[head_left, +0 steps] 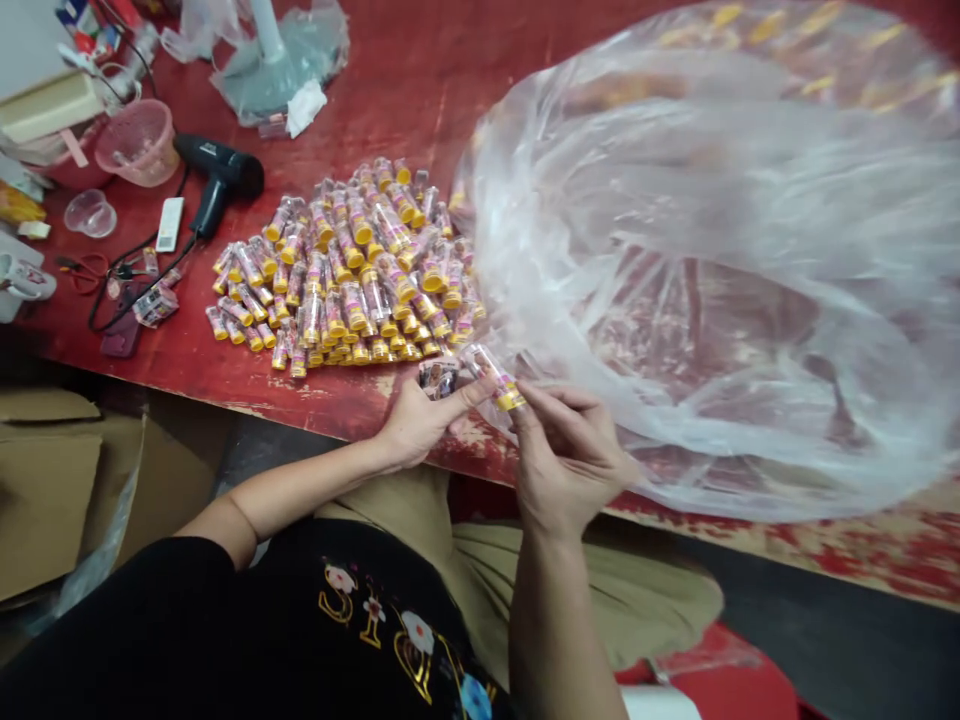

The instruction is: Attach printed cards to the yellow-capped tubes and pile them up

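Observation:
My left hand (420,420) and my right hand (566,455) meet at the near edge of the red table (420,80). Between their fingertips they pinch a small clear tube with a yellow cap (495,377). The left hand's fingers also curl round something small and clear wrapped in film (439,378). Just beyond the hands lies a pile of several such yellow-capped tubes (345,265), laid in rows.
A big clear plastic bag (720,260) billows over the right half of the table. A black heat gun (217,180), a pink cup (139,142), cables and small clutter sit at the left. Cardboard (45,490) lies on the floor at left.

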### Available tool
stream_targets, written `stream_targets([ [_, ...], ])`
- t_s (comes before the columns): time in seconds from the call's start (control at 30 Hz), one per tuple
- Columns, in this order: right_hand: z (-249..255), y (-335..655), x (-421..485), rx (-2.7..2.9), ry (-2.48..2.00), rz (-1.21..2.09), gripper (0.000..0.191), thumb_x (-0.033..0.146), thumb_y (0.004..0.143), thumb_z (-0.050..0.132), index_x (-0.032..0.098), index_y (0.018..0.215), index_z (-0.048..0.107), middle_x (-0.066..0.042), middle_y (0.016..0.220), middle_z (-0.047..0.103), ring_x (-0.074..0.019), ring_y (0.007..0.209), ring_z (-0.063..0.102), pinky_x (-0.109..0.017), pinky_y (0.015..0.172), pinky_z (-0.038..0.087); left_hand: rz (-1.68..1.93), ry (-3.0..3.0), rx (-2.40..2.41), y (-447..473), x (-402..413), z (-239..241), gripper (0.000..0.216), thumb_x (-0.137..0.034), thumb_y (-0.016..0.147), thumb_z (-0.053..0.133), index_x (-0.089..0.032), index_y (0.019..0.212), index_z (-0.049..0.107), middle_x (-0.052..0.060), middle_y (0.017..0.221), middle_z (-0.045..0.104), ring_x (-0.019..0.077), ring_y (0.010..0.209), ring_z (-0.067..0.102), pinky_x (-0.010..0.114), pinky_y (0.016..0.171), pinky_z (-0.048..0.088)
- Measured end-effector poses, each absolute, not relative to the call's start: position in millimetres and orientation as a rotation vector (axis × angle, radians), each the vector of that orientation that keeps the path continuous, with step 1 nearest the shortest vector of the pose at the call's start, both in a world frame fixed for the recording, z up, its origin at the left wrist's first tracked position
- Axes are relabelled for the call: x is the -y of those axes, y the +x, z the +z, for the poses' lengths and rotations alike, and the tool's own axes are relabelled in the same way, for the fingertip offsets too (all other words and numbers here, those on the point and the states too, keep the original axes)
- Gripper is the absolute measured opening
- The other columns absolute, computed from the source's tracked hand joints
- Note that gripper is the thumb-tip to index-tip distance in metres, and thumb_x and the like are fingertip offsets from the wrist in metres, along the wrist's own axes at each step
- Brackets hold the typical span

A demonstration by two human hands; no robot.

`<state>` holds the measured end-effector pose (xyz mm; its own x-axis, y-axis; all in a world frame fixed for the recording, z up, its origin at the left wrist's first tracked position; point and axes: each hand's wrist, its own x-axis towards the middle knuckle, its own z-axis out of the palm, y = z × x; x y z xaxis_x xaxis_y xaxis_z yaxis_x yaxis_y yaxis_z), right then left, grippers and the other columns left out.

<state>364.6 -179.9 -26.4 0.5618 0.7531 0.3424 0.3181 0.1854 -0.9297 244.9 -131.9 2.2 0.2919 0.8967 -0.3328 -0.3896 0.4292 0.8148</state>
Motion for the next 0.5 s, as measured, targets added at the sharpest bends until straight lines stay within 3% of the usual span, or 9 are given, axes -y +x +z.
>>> stream_targets([
  [0.2,-17.8,348.2,164.7,1.142,-1.335,0.327,0.019,0.023,0.089,0.081,0.027,0.107,0.085,-0.003,0.089,0.070,-0.0157,0.085,0.068,-0.033,0.077,0.057,1.019,0.707,-0.911,223.7,124.4,11.1,0.064,-0.047,0.071,0.093,-0.023,0.126,0.072,-0.010,0.066,0.050,0.0026,0.046,0.034,0.022,0.044,0.027],
  [0.43,-15.4,342.4,146.9,1.297,-1.284,0.223,0.020,0.021,0.092,0.077,0.028,0.110,0.084,-0.002,0.089,0.069,-0.0157,0.081,0.068,-0.033,0.073,0.057,1.105,0.571,-0.899,213.1,122.8,14.9,0.079,-0.048,0.068,0.096,-0.021,0.136,0.067,-0.009,0.064,0.054,0.0025,0.044,0.037,0.019,0.043,0.026],
  [0.5,-12.2,330.5,121.9,1.347,-1.236,0.225,0.020,0.023,0.094,0.074,0.027,0.111,0.083,-0.003,0.091,0.070,-0.0172,0.085,0.069,-0.035,0.075,0.057,1.155,0.494,-0.937,205.6,127.7,18.8,0.079,-0.051,0.070,0.094,-0.020,0.137,0.065,-0.006,0.069,0.061,0.0038,0.047,0.043,0.019,0.043,0.027],
])
